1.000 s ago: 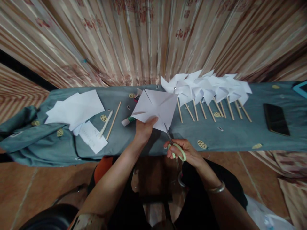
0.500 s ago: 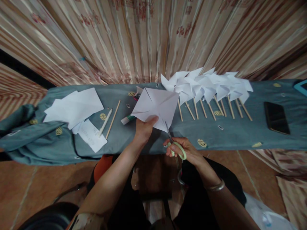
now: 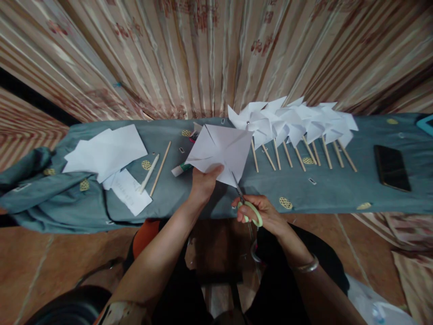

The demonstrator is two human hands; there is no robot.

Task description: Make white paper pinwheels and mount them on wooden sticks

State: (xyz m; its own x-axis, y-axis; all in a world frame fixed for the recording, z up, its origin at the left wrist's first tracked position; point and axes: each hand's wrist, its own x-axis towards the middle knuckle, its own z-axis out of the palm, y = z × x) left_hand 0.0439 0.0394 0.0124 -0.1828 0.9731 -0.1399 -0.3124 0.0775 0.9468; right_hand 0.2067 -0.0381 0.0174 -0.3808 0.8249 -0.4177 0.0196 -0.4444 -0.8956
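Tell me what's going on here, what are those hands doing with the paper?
A person's left hand is holding a square of white paper. The right hand holds green-handled scissors, with the blades at the paper's near corner. Slits run in from its other corners. White pinwheels on sticks lie in a row to the right, and more white sheets lie to the left.

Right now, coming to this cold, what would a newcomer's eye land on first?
Probably the overlapping row of white paper pinwheels on sticks, along the far side of the cloth-covered table, right of centre. Next, at centre, the left hand holds a slit white paper square, and the right hand holds green-handled scissors with the blades at its near corner.
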